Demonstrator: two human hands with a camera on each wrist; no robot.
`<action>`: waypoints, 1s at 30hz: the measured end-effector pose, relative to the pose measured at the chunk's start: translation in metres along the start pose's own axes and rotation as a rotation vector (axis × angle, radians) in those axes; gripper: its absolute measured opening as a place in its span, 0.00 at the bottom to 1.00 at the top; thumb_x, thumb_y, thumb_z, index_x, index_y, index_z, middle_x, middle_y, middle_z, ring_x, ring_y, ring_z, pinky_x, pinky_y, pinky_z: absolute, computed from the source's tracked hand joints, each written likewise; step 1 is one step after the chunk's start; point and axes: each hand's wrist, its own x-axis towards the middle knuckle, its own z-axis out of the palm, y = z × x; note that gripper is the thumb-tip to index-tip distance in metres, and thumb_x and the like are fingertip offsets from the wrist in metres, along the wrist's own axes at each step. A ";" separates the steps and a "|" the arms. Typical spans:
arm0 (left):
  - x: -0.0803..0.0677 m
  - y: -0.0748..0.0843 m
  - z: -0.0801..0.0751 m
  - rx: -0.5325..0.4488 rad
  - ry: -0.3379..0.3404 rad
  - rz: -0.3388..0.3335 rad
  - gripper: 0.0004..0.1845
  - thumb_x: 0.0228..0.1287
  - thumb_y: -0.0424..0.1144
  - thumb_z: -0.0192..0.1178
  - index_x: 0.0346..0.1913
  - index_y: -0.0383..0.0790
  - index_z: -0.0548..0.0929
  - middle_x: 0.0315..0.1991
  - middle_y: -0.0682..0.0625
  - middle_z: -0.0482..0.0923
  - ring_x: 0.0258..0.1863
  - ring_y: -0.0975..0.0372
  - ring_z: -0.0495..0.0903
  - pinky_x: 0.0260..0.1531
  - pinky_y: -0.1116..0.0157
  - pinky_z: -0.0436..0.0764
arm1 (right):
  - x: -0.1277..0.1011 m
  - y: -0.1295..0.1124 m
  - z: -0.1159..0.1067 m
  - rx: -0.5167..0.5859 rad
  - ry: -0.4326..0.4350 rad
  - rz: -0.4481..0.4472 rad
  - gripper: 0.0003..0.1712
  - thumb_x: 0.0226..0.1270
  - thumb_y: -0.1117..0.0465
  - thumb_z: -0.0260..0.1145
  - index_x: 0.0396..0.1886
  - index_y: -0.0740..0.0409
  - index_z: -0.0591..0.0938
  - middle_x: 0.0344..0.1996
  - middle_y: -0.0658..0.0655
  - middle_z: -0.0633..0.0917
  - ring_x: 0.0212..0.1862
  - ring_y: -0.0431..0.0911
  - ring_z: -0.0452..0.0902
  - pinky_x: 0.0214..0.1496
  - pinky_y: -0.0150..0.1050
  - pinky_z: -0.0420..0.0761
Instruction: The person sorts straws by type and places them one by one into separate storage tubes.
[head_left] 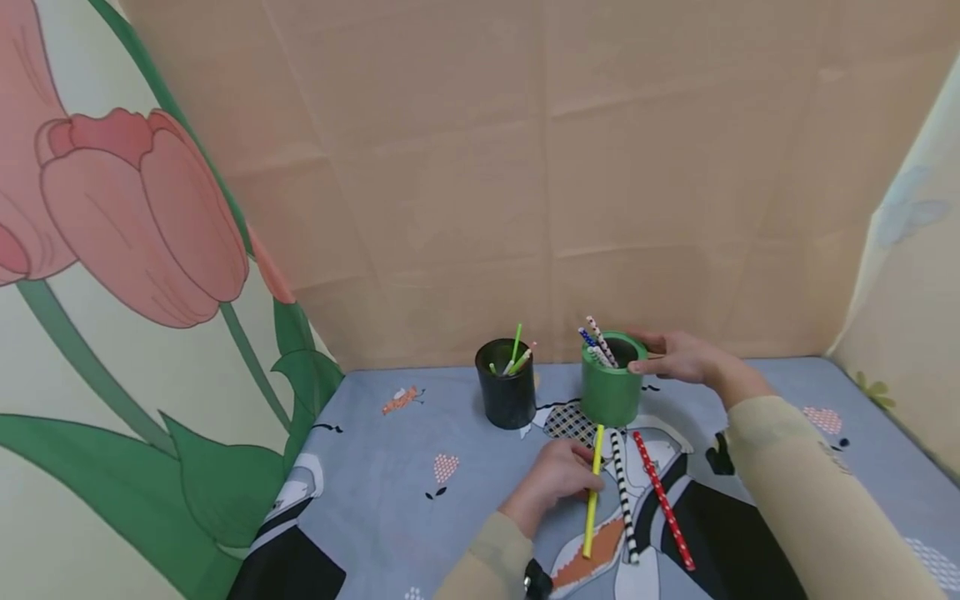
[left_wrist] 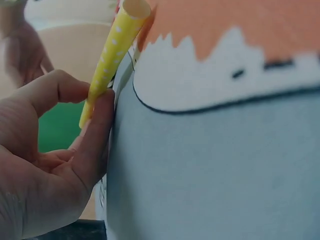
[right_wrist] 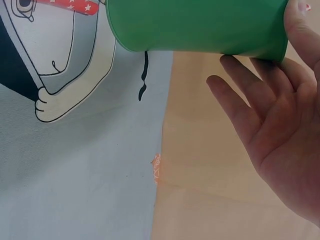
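Note:
A yellow paper straw with white dots is pinched between the thumb and fingers of my left hand, low over the cloth. Its hollow end points toward me in the left wrist view. My right hand grips the green cup near its rim, thumb on the near side and fingers behind. Several patterned straws lean inside that cup. Just right of the yellow straw lie a black-and-white striped straw and a red straw with white stars.
To the left of the green cup stands a black cup with several green and pale straws. A printed blue cloth covers the table. Behind it rises a tan sheet, and a tulip-painted wall is at left.

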 end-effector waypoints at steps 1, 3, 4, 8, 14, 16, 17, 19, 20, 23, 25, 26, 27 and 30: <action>0.000 -0.001 -0.001 -0.033 -0.011 0.005 0.18 0.50 0.21 0.77 0.41 0.41 0.85 0.30 0.49 0.84 0.26 0.59 0.84 0.29 0.60 0.88 | 0.000 0.000 0.001 0.006 0.000 0.001 0.53 0.77 0.44 0.69 0.86 0.66 0.55 0.76 0.78 0.67 0.71 0.74 0.70 0.65 0.66 0.79; 0.000 -0.004 -0.004 -0.084 -0.030 0.009 0.17 0.52 0.20 0.75 0.41 0.40 0.86 0.30 0.48 0.84 0.26 0.59 0.84 0.30 0.60 0.89 | 0.001 0.001 0.002 0.016 -0.001 0.000 0.54 0.76 0.42 0.70 0.86 0.66 0.55 0.76 0.78 0.67 0.71 0.74 0.70 0.66 0.66 0.79; 0.000 -0.005 -0.006 -0.097 -0.040 0.013 0.17 0.52 0.19 0.74 0.42 0.40 0.86 0.31 0.48 0.84 0.27 0.59 0.85 0.30 0.60 0.89 | 0.001 0.001 0.003 0.020 -0.003 0.000 0.55 0.76 0.41 0.70 0.86 0.66 0.54 0.76 0.78 0.67 0.72 0.74 0.70 0.66 0.66 0.79; 0.002 -0.008 -0.010 -0.152 -0.072 0.009 0.18 0.53 0.18 0.73 0.43 0.41 0.87 0.33 0.47 0.84 0.30 0.58 0.85 0.33 0.59 0.90 | 0.000 0.001 0.004 0.029 -0.005 0.000 0.57 0.74 0.39 0.70 0.86 0.67 0.54 0.77 0.78 0.66 0.72 0.74 0.69 0.66 0.66 0.78; 0.003 -0.010 -0.015 -0.201 -0.104 0.019 0.19 0.55 0.17 0.71 0.46 0.39 0.87 0.35 0.47 0.85 0.31 0.58 0.85 0.34 0.58 0.91 | 0.000 0.001 0.003 0.036 -0.004 -0.009 0.58 0.74 0.38 0.70 0.86 0.68 0.54 0.77 0.78 0.66 0.72 0.74 0.69 0.67 0.66 0.78; 0.003 -0.010 -0.016 -0.206 -0.110 0.021 0.19 0.55 0.17 0.71 0.46 0.39 0.87 0.35 0.47 0.85 0.31 0.58 0.85 0.34 0.58 0.91 | 0.000 0.001 0.003 0.035 -0.002 -0.011 0.58 0.74 0.39 0.70 0.86 0.68 0.54 0.77 0.78 0.66 0.72 0.74 0.69 0.67 0.66 0.78; 0.003 -0.010 -0.016 -0.208 -0.113 0.022 0.19 0.55 0.16 0.71 0.46 0.39 0.88 0.35 0.48 0.85 0.31 0.59 0.85 0.34 0.58 0.91 | 0.000 0.001 0.003 0.034 -0.001 -0.010 0.58 0.74 0.39 0.70 0.86 0.68 0.54 0.77 0.78 0.66 0.72 0.74 0.69 0.66 0.66 0.78; 0.002 -0.010 -0.017 -0.219 -0.115 0.025 0.19 0.55 0.16 0.71 0.47 0.39 0.88 0.35 0.48 0.85 0.31 0.59 0.85 0.34 0.58 0.91 | 0.000 0.000 0.003 0.035 -0.001 -0.005 0.58 0.74 0.38 0.70 0.86 0.67 0.54 0.77 0.78 0.66 0.72 0.74 0.69 0.66 0.65 0.79; 0.002 -0.010 -0.017 -0.224 -0.114 0.030 0.20 0.55 0.16 0.71 0.47 0.38 0.88 0.35 0.48 0.85 0.30 0.59 0.85 0.34 0.58 0.91 | 0.000 0.000 0.004 0.035 0.000 -0.004 0.58 0.74 0.38 0.70 0.86 0.67 0.54 0.77 0.78 0.65 0.72 0.74 0.69 0.66 0.65 0.79; 0.003 -0.010 -0.018 -0.272 -0.100 0.044 0.20 0.56 0.17 0.70 0.49 0.38 0.87 0.35 0.48 0.85 0.30 0.59 0.85 0.35 0.56 0.91 | -0.001 0.001 0.004 0.032 -0.002 -0.002 0.58 0.74 0.38 0.70 0.86 0.66 0.54 0.77 0.78 0.65 0.72 0.75 0.68 0.66 0.65 0.79; 0.003 -0.007 -0.019 -0.303 -0.087 0.052 0.19 0.58 0.19 0.71 0.49 0.39 0.87 0.36 0.48 0.85 0.31 0.59 0.86 0.37 0.55 0.91 | -0.002 0.001 0.004 0.029 -0.002 -0.001 0.58 0.74 0.38 0.70 0.86 0.66 0.54 0.77 0.78 0.65 0.72 0.75 0.68 0.66 0.65 0.79; 0.003 -0.004 -0.020 -0.324 -0.082 0.057 0.18 0.59 0.20 0.71 0.49 0.39 0.87 0.36 0.48 0.85 0.32 0.59 0.86 0.38 0.54 0.91 | -0.002 0.001 0.003 0.028 -0.001 0.000 0.58 0.74 0.38 0.70 0.86 0.66 0.54 0.77 0.78 0.65 0.72 0.75 0.68 0.66 0.65 0.79; 0.003 -0.002 -0.021 -0.345 -0.074 0.056 0.17 0.60 0.21 0.71 0.49 0.40 0.87 0.37 0.48 0.85 0.33 0.58 0.87 0.39 0.53 0.91 | -0.002 0.001 0.003 0.027 -0.002 0.001 0.58 0.74 0.38 0.70 0.86 0.66 0.54 0.77 0.79 0.65 0.72 0.75 0.68 0.66 0.65 0.79; -0.001 0.010 -0.023 -0.381 -0.039 0.072 0.14 0.63 0.25 0.71 0.49 0.42 0.86 0.38 0.48 0.86 0.34 0.58 0.88 0.43 0.49 0.91 | -0.003 0.001 0.003 0.030 0.002 0.011 0.58 0.74 0.38 0.71 0.86 0.65 0.54 0.77 0.78 0.65 0.73 0.74 0.68 0.66 0.65 0.79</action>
